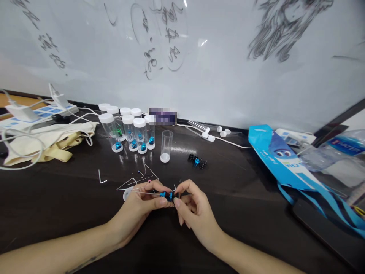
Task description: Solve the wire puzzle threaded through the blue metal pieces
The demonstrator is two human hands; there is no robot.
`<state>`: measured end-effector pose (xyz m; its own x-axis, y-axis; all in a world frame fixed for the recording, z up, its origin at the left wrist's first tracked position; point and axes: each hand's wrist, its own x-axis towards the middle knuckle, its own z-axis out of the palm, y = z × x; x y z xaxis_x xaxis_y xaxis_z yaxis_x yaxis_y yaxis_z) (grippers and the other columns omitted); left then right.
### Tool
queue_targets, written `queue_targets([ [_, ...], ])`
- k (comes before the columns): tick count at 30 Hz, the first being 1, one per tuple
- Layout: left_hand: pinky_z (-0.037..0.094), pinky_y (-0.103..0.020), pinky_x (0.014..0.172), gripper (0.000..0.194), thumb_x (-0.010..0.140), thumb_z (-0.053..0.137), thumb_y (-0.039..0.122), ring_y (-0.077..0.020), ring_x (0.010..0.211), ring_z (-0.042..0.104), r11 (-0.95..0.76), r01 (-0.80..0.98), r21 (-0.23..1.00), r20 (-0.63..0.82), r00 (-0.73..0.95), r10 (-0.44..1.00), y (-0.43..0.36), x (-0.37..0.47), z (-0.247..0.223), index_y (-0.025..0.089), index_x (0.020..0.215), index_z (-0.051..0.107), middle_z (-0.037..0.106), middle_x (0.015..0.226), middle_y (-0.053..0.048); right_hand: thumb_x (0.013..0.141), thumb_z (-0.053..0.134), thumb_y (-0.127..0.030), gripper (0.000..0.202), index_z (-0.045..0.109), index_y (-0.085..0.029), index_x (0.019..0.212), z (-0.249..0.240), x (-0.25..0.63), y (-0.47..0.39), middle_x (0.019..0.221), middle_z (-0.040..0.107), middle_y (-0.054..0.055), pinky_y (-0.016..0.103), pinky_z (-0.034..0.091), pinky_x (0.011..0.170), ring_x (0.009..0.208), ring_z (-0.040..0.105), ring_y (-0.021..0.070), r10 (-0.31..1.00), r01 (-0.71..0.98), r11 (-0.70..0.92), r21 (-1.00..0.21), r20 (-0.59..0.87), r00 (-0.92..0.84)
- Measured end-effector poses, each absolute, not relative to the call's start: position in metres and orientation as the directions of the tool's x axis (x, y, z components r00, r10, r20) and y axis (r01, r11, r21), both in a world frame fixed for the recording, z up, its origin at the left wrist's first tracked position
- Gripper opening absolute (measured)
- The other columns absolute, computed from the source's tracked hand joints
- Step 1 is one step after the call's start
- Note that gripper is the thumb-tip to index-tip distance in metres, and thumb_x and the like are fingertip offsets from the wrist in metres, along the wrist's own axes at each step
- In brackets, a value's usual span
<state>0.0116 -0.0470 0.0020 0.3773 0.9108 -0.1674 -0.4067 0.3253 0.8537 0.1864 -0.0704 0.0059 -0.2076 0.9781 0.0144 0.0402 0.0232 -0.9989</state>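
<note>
Head view: left hand (144, 201) and right hand (195, 209) are holding a small blue-and-black part (170, 196) over the tabletop (239, 201), each grip sitting nearly closed, thumb against fingers. Thin metal rod (151, 193) is pointing at it from the left. Likely trouble: fingertips are covering much of it, so misalignment or uneven pressure could be popping it loose.

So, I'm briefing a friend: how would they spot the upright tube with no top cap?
On the dark table before the whiteboard, find white-capped tubes. Just right of them, beyond the left hand and right hand, stands a clear tube. Unlike its neighbours, its top is open.
</note>
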Motion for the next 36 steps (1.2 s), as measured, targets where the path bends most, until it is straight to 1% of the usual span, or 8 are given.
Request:
queue_targets([
  [5,0.055,-0.029,0.081,0.016,0.068,0.084,0.014,-0.0172,0.078,0.069,0.331,-0.399,0.855,-0.174,0.382,0.908,-0.046,0.012,0.002,0.017,0.082,0.076,0.070,0.081,-0.001,0.090,0.061,-0.044,0.029,0.051,-0.019,0.081,0.009,0.186,-0.069,0.056,0.048,-0.007,0.014,0.031,0.036,0.039,0.038,0.0040,0.976,-0.001,0.007,-1.000,0.008,-0.217],
  [10,0.055,-0.028,0.078,0.017,0.066,0.085,0.014,-0.0169,0.075,0.068,0.321,-0.388,0.864,-0.169,0.378,0.910,-0.048,0.012,0.002,0.017,0.081,0.077,0.068,0.079,-0.001,0.094,0.053,-0.050,0.038,0.050,-0.018,0.074,0.006,0.186,-0.067,0.055,0.049,-0.006,0.015,0.030,0.037,0.040,0.043,0.0051,0.971,0.031,0.011,-0.999,0.003,-0.239],
  [16,0.056,-0.027,0.079,0.016,0.067,0.084,0.013,-0.0164,0.077,0.069,0.321,-0.399,0.859,-0.156,0.392,0.907,-0.048,0.011,0.002,0.017,0.080,0.076,0.067,0.080,0.000,0.097,0.043,-0.055,0.049,0.053,-0.015,0.070,-0.002,0.187,-0.067,0.056,0.050,-0.003,0.016,0.028,0.035,0.039,0.047,0.0061,0.970,0.076,0.010,-0.997,-0.009,-0.242],
  [19,0.055,-0.026,0.079,0.016,0.068,0.084,0.012,-0.0158,0.077,0.069,0.319,-0.409,0.855,-0.150,0.394,0.907,-0.047,0.012,0.002,0.017,0.081,0.076,0.068,0.081,0.001,0.097,0.045,-0.053,0.046,0.053,-0.016,0.071,0.000,0.187,-0.067,0.055,0.050,-0.004,0.016,0.028,0.035,0.039,0.045,0.0056,0.969,0.073,0.015,-0.997,-0.003,-0.248],
  [23,0.054,-0.024,0.079,0.015,0.070,0.082,0.011,-0.0145,0.077,0.069,0.324,-0.422,0.847,-0.150,0.395,0.906,-0.047,0.011,0.001,0.018,0.082,0.076,0.070,0.081,0.001,0.095,0.055,-0.046,0.031,0.052,-0.018,0.081,0.006,0.186,-0.068,0.052,0.047,-0.008,0.014,0.029,0.037,0.038,0.039,0.0045,0.972,0.048,0.017,-0.999,0.005,-0.237],
  [25,0.054,-0.025,0.079,0.015,0.070,0.082,0.011,-0.0146,0.078,0.069,0.325,-0.422,0.846,-0.151,0.394,0.907,-0.047,0.011,0.000,0.017,0.082,0.075,0.071,0.081,0.001,0.093,0.059,-0.043,0.027,0.051,-0.018,0.084,0.007,0.186,-0.068,0.052,0.047,-0.008,0.014,0.030,0.037,0.038,0.038,0.0043,0.974,0.031,0.013,-0.999,0.006,-0.225],
  [30,0.054,-0.026,0.081,0.016,0.070,0.083,0.012,-0.0156,0.081,0.070,0.325,-0.423,0.846,-0.150,0.397,0.906,-0.047,0.011,-0.001,0.017,0.083,0.075,0.071,0.082,0.000,0.091,0.061,-0.042,0.025,0.051,-0.019,0.085,0.005,0.187,-0.068,0.052,0.047,-0.009,0.014,0.032,0.037,0.039,0.038,0.0043,0.975,0.022,0.007,-1.000,0.002,-0.222],
  [36,0.055,-0.025,0.081,0.016,0.069,0.083,0.012,-0.0152,0.080,0.070,0.323,-0.422,0.847,-0.150,0.393,0.907,-0.048,0.010,0.001,0.017,0.082,0.075,0.071,0.083,0.000,0.090,0.061,-0.045,0.029,0.050,-0.019,0.083,0.006,0.186,-0.068,0.052,0.047,-0.009,0.014,0.032,0.037,0.039,0.040,0.0049,0.976,0.014,0.009,-1.000,0.006,-0.219],
])
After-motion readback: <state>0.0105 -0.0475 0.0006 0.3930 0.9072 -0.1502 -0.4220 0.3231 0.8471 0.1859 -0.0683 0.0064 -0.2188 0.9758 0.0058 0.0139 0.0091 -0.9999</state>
